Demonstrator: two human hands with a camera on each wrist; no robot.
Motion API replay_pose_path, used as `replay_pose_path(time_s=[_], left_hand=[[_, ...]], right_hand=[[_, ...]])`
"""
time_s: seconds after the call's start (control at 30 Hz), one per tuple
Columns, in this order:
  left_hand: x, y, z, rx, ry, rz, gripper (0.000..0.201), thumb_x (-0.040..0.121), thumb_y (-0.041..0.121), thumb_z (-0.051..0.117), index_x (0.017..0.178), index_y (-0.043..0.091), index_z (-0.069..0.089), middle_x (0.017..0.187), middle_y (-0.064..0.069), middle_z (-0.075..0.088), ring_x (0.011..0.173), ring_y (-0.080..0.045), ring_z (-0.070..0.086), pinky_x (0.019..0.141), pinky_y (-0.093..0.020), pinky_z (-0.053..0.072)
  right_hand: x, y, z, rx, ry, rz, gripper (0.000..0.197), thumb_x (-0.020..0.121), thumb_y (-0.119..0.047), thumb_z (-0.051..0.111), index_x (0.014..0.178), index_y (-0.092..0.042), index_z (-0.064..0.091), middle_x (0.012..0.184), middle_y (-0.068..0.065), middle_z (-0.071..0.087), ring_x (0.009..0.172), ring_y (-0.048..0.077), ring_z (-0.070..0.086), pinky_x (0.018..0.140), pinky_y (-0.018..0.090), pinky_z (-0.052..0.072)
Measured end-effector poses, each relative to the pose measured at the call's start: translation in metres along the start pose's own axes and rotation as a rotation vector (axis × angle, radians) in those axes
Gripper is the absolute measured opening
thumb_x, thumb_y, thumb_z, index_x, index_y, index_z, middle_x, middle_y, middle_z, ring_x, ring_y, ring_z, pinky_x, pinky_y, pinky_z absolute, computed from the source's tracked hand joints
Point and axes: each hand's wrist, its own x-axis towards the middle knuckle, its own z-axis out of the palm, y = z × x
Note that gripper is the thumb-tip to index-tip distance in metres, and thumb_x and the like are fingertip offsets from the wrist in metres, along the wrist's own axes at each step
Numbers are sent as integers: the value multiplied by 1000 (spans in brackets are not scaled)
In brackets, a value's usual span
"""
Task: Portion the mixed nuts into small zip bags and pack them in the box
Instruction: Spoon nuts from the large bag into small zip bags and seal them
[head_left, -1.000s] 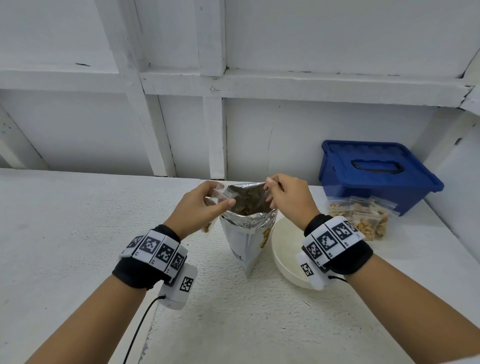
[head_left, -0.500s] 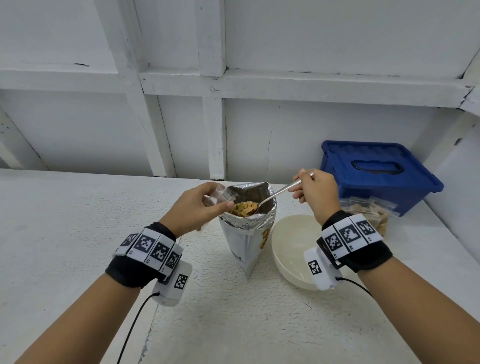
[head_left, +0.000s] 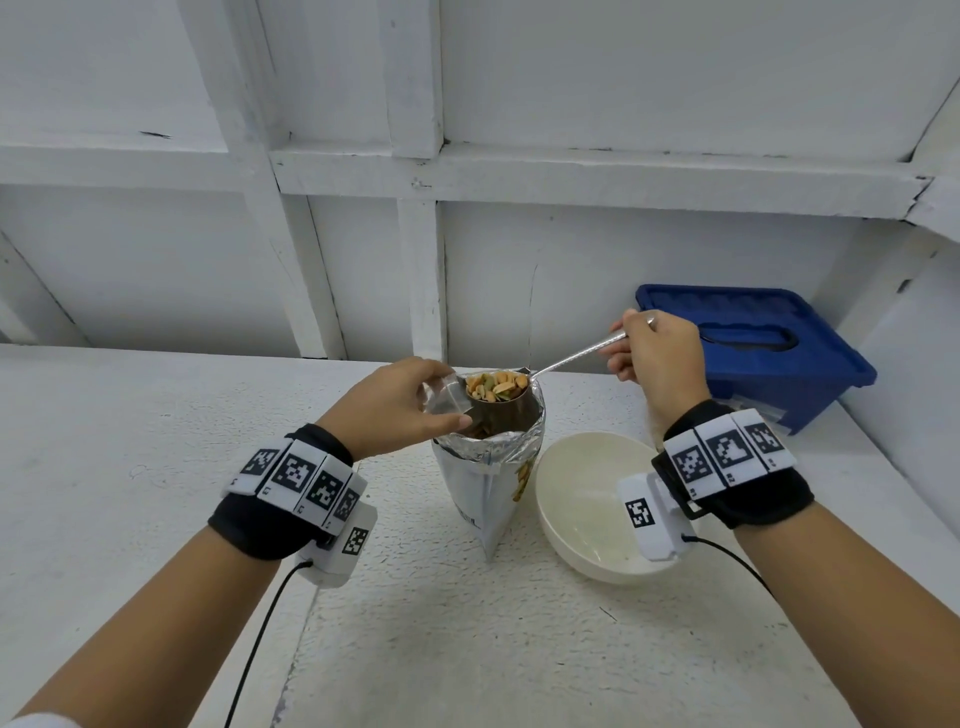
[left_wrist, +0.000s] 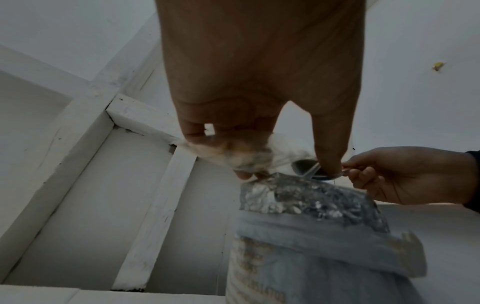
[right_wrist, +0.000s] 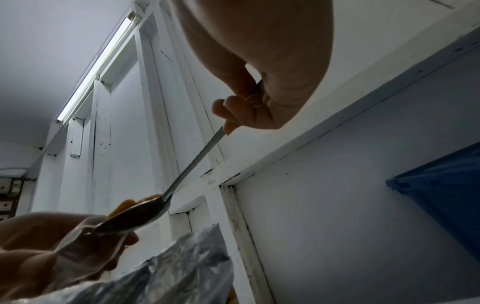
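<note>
Head view: a loaded spoon is held by its handle in the right hand, its bowl heaped with mixed nuts above the open foil pouch standing on the table. A small clear zip bag is pinched at its mouth by the left hand, just beside the spoon tip. An empty bowl lies right of the pouch; the blue box, lid on, stands behind.

Left wrist view: the zip bag is seen gathered under curled fingers, directly over the pouch rim.

Right wrist view: the spoon is gripped between thumb and curled fingers, its bowl touching the bag's opening.

The filling step is judged to be in hand; next, a tilt of the spoon into the held-open mouth is called for, without spilling.
</note>
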Motion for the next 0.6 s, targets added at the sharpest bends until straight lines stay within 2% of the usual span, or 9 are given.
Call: replay_pose_path(time_s=[0.1, 0.2, 0.33, 0.4, 0.47, 0.5, 0.53, 0.6], left_hand=[[1, 4, 3, -80, 19, 10, 55, 77, 41, 69, 123, 14, 54, 99, 8, 56, 87, -8, 52, 66, -11, 40], [0, 8, 6, -168, 41, -12, 52, 77, 35, 72, 122, 16, 54, 89, 16, 51, 78, 0, 51, 52, -6, 39], [-2, 9, 15, -292, 125, -31, 48, 78, 30, 72, 120, 17, 54, 89, 17, 53, 66, 3, 52, 45, -6, 38], [-3, 7, 20, -377, 185, -65, 45, 79, 28, 71, 118, 15, 54, 89, 12, 56, 58, 0, 51, 42, -7, 38], [-5, 4, 23, -419, 231, -92, 45, 80, 29, 69, 118, 12, 53, 92, 4, 59, 56, -4, 50, 40, -10, 38], [-6, 2, 24, -431, 246, -100, 46, 80, 31, 69, 118, 10, 53, 92, 1, 59, 55, -5, 50, 41, -12, 39], [-7, 0, 24, -443, 255, -109, 46, 80, 33, 68, 117, 9, 54, 90, 1, 60, 55, -5, 51, 43, -15, 40], [-10, -4, 22, -460, 264, -131, 40, 82, 33, 67, 113, 10, 57, 83, 4, 60, 56, -3, 53, 45, -14, 41]], right_hand=[[-2, -6, 4, 19, -41, -17, 27, 96, -13, 44, 71, -11, 56, 61, 7, 59, 36, 2, 48, 39, 14, 39], [-6, -17, 13, -23, -88, -79, 25, 97, -17, 44, 75, -13, 56, 62, 5, 60, 38, 0, 50, 41, 12, 40], [-19, -39, 27, -158, -129, -349, 22, 98, -19, 44, 84, -9, 58, 65, -3, 58, 45, -2, 55, 44, 9, 41], [-27, -48, 32, -183, -142, -542, 20, 97, -18, 45, 85, -9, 58, 66, -6, 58, 53, 4, 59, 46, 15, 46], [-31, -54, 35, -184, -125, -705, 23, 96, -18, 46, 82, -5, 60, 63, 2, 61, 53, 15, 60, 49, 29, 49], [-32, -57, 34, -181, -108, -759, 25, 96, -19, 46, 82, -3, 60, 63, 6, 62, 52, 17, 60, 50, 32, 49], [-32, -58, 33, -169, -93, -788, 26, 95, -20, 46, 83, -2, 61, 64, 6, 63, 52, 16, 60, 50, 31, 50], [-30, -59, 27, -120, -66, -787, 21, 95, -17, 47, 86, -6, 61, 66, -4, 60, 56, 3, 61, 49, 20, 49]])
